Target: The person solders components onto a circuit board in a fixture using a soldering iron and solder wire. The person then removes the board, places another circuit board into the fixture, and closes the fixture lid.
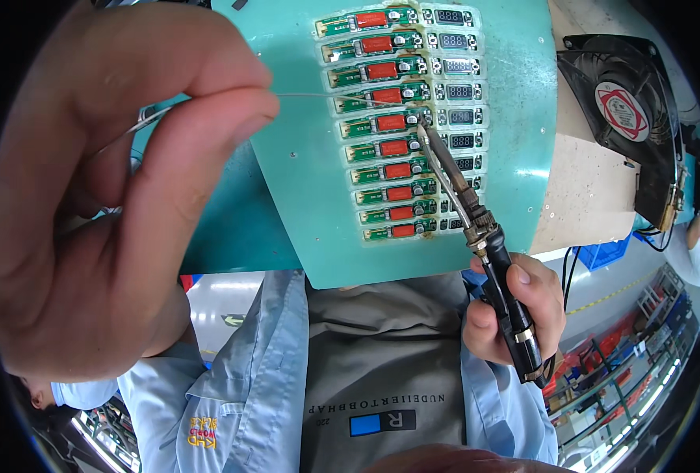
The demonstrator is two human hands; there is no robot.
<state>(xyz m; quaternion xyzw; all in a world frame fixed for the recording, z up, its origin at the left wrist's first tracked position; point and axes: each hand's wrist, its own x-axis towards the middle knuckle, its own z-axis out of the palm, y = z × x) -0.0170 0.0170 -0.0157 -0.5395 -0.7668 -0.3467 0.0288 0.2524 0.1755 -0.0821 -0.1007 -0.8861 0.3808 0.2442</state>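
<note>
Close to the camera, my left hand [153,173] pinches a thin solder wire [310,95] between thumb and forefinger. The wire runs right to a row of small green circuit boards [351,128], which carry red block components. My right hand [535,307] grips a soldering iron [495,256] by its black handle, with a thin metal rod alongside its shaft. Its tip rests at or just above the right end of a board near the middle of the column, close to the wire's end; contact is unclear. Small dark digit displays [461,117] sit right of the boards. All lie in slots of a turquoise plate [295,201].
A black fan [624,110] with a red-and-white label stands at the right on a tan board [582,189]. Below it hang black cables and a blue crate [604,254]. Another person's arm [688,256] shows at the far right; part of a person appears lower left.
</note>
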